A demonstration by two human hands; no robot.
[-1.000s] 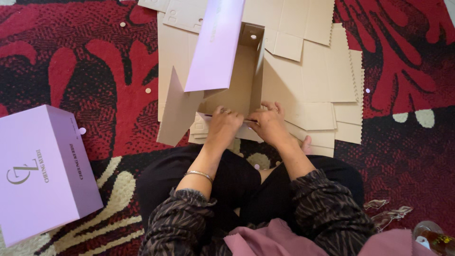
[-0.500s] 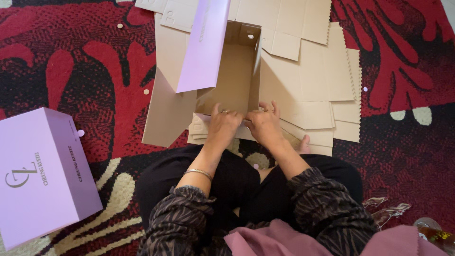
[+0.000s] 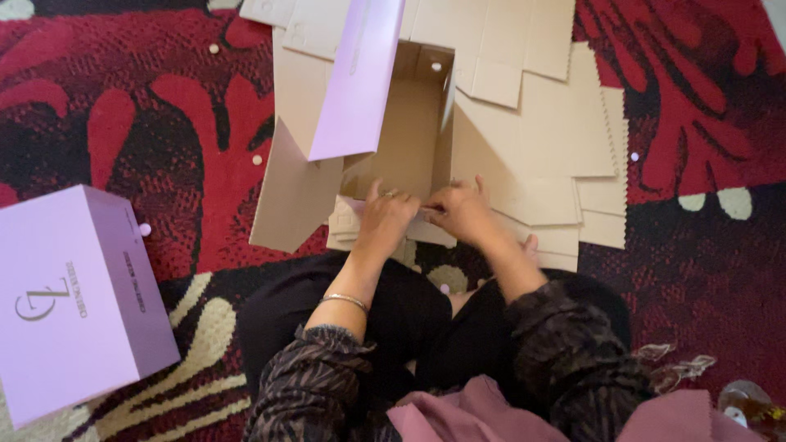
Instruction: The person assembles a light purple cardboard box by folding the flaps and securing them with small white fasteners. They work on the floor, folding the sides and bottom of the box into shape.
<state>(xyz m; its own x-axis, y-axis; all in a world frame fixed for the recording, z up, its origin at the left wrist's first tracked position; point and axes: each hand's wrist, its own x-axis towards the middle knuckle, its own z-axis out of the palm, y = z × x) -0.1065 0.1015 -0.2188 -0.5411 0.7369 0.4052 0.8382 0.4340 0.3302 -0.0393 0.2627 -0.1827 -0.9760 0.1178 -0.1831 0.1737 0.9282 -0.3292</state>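
My hands press the half-folded lilac-and-brown carton [image 3: 385, 106] ahead; flat brown box blanks [image 3: 557, 147] lie beneath; a finished lilac box [image 3: 74, 303] sits left.

I had only the one view, from the camera worn on the person's head, and it looked almost straight down over their lap. It sat close: the sleeves and knees filled the bottom edge, and the left hand [image 3: 385, 217] and right hand [image 3: 460, 209] met near the middle, on the half-folded box [image 3: 409, 139]. The red patterned rug [image 3: 123, 106] ran out past every edge. No second view overlapped with it.
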